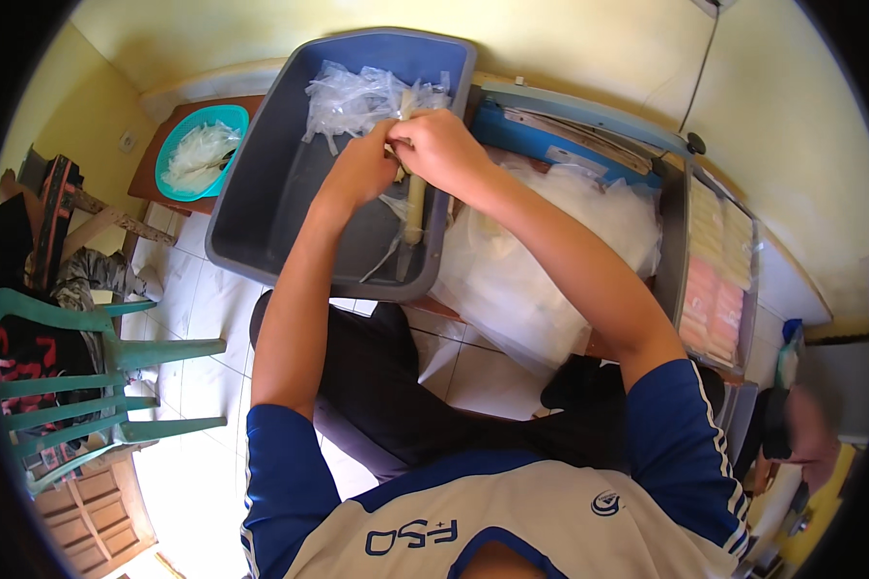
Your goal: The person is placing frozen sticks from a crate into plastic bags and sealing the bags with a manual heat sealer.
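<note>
Over a deep grey plastic tub (246, 207), both my hands meet with fingers closed at a pale, stick-like roll. My left hand (362, 169) has its fingers bent in, and what they pinch is hidden. My right hand (441, 150) presses its fingertips against the left ones; its grip is hidden too. The pale yellowish roll (415, 207) runs below my hands along the tub's right side, and a similar pale end shows above them. A thin strip of clear plastic hangs beside it. Crumpled clear plastic wrappers (343, 101) lie at the tub's far end.
A turquoise basin (169, 159) with clear plastic pieces stands left on a brown surface. Right of the tub lies a big clear plastic bag (550, 241) of whitish contents. Beyond it, a grey crate (681, 261) holds pale yellow and pink packs. A green chair (116, 357) lies tipped at left.
</note>
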`<state>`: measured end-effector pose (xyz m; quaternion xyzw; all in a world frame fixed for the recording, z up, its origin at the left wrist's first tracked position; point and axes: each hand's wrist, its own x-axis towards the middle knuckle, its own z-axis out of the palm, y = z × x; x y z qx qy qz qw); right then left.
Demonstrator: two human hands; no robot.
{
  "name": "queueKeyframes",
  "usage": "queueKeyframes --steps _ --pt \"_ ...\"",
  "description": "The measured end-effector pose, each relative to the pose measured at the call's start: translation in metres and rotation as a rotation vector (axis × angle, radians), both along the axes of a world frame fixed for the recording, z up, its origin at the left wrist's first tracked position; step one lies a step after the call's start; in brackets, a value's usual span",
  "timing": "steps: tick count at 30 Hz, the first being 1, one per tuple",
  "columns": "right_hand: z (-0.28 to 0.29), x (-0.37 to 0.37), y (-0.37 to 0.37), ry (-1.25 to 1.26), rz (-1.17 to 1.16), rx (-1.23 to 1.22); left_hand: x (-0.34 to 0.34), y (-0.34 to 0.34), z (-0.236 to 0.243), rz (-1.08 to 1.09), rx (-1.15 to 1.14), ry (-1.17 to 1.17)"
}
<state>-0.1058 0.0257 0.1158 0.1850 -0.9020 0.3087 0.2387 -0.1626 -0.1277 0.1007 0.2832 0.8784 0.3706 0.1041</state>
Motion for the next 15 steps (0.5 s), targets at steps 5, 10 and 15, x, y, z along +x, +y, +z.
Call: queueKeyframes --steps 5,10,15 --pt "0.025 0.088 0.043 0.192 -0.072 -0.036 0.070 0.037 0.035 -0.118 0.237 0.013" --pt "0.035 0.163 0.070 -0.067 -0.210 -0.268 0.125 0.073 0.019 -0.223 0.288 0.182" --pt "-0.005 0.216 0.094 -0.106 -0.287 -0.312 0.162 0.091 -0.011 -0.401 0.311 0.099"
